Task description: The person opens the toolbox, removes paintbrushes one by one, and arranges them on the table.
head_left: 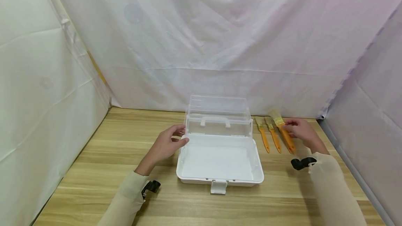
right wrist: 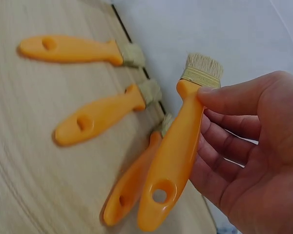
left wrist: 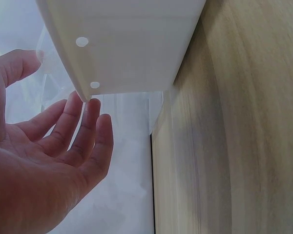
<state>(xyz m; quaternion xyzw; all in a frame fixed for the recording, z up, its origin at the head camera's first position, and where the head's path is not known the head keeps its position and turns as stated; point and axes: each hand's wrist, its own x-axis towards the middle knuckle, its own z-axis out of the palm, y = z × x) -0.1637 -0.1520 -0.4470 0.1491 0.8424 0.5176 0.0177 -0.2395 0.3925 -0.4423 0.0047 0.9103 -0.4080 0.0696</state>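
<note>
A white plastic box [head_left: 220, 163] sits on the wooden table, its clear lid [head_left: 216, 109] raised at the back and a white latch [head_left: 218, 187] at the front. At the box's back left corner is my left hand [head_left: 166, 144], thumb and fingers apart; in the left wrist view its fingertips [left wrist: 90, 108] meet the corner of the rim. My right hand [head_left: 302, 130] pinches an orange-handled paintbrush [right wrist: 173, 151] near its metal band, bristles pointing away. Below it, another paintbrush [right wrist: 129, 190] lies on the table, partly hidden by the held one.
Two more orange paintbrushes, the left one [head_left: 264, 135] and the middle one [head_left: 274, 135], lie right of the box. White cloth [head_left: 220, 44] hangs behind the table [head_left: 125, 156] and along both sides. A black wrist camera [head_left: 302, 163] sits at my right sleeve.
</note>
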